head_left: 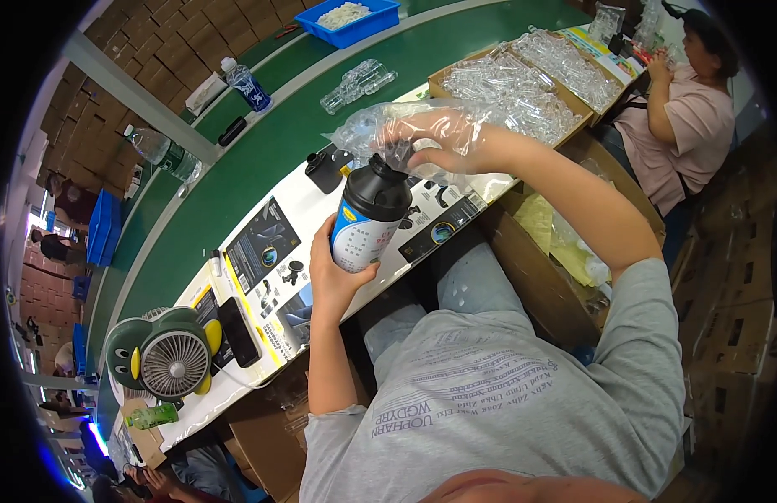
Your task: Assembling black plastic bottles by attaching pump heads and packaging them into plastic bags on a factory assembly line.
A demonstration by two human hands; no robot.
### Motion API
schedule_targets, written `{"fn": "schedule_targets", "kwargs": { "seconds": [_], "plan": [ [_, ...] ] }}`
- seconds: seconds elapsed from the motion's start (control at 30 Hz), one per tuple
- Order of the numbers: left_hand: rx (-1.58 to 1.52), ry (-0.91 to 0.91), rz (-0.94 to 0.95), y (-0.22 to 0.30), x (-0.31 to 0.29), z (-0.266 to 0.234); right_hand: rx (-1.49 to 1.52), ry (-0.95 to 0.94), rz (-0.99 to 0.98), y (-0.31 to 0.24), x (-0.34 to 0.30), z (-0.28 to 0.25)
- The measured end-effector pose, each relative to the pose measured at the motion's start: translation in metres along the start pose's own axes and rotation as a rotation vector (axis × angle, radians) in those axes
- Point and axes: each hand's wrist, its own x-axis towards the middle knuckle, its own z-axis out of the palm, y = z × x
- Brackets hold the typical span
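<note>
Clear film (464,121) shrouds the right hand (426,141), grip unclear, at the bottle's (367,226) top; the left hand (334,277) holds it, likely for steadiness.

Your landmark is the green fan (166,359) with cartoon eyes and yellow details. Just to its right you see a dark phone (238,332); just below it in your view lies a small green item (153,416). Well above the fan you find a clear green-labelled bottle (168,154), and farther up and right of it, a blue-labelled bottle (247,87). Farthest above and right of the fan, your blue tray (361,33) holds pale pieces.
</note>
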Motion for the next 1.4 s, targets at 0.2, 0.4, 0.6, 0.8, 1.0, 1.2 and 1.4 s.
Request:
{"fn": "schedule_targets", "kwargs": {
  "seconds": [0.2,0.4,0.6,0.8,1.0,1.2,1.4],
  "plan": [
    [-0.083,-0.051,-0.033,-0.004,0.000,-0.006,0.110,-0.010,0.034,-0.008,0.001,-0.003],
    [-0.178,-0.114,-0.069,0.005,0.003,-0.013,0.088,-0.051,0.014,-0.007,0.004,-0.012],
    [-0.002,0.047,0.009,0.008,0.003,-0.007,0.073,-0.004,0.092,-0.005,0.005,-0.006],
    [0.197,0.232,0.137,0.013,0.005,0.002,-0.339,0.077,0.386,-0.024,0.010,0.002],
    [0.229,0.247,0.159,0.009,0.007,0.005,-0.453,0.032,0.562,-0.031,0.025,0.002],
    [0.008,0.095,-0.017,0.008,0.004,-0.004,-0.200,-0.062,0.371,-0.022,0.021,-0.011],
    [-0.104,-0.015,-0.034,0.008,0.002,-0.011,-0.010,-0.155,0.078,-0.014,0.020,-0.020]
  ]
}}
